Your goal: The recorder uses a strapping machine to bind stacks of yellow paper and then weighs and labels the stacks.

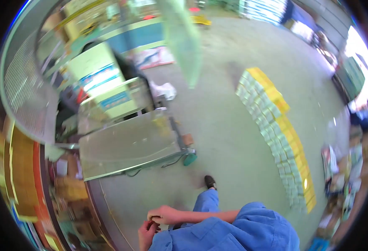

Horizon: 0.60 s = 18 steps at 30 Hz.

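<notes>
Both of my hands are close together in front of my blue jacket [221, 234], at the lower edge of the head view. My right hand [166, 215] reaches across from the right with its fingers curled over. Just below and to the left of it, my left hand [147, 231] has its fingers bent inward, almost touching the right. Both look closed; anything between the fingers is too small or hidden to name. One dark shoe [210, 182] shows on the floor ahead of my hands.
A metal-topped table [129, 144] on wheels stands ahead left, beside a machine with pale panels [98, 71]. A long stack of yellow and white packs [282, 138] runs along the floor at right. Shelving with boxes [71, 188] lines the left. Pale plastic sheeting [184, 42] hangs ahead.
</notes>
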Tool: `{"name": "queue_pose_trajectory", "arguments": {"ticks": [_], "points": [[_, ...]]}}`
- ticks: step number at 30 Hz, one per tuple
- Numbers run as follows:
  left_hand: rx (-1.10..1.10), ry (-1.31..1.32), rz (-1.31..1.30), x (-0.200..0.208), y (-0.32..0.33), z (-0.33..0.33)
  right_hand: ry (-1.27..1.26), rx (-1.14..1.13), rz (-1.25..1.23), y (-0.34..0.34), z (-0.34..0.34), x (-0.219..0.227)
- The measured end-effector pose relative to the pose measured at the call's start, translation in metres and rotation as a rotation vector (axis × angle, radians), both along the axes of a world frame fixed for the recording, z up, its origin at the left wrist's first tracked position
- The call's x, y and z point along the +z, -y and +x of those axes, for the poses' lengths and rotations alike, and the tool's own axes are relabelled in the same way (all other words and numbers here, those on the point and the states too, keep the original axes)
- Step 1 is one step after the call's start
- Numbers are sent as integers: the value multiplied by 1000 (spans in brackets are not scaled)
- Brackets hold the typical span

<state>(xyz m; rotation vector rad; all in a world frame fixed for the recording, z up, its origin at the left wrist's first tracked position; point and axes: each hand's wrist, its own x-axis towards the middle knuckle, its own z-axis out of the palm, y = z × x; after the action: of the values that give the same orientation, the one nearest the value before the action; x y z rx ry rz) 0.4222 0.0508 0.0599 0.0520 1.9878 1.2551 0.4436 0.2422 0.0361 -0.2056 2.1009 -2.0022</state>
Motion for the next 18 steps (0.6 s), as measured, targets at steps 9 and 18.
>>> {"name": "queue_pose_trajectory", "arguments": {"ticks": [9,18], "points": [[125,490,511,-2,-295,40,64,-408,-416,-228,131,-33],[199,443,699,-11,-443,14,468,-642,-315,-436,199,-19]]}}
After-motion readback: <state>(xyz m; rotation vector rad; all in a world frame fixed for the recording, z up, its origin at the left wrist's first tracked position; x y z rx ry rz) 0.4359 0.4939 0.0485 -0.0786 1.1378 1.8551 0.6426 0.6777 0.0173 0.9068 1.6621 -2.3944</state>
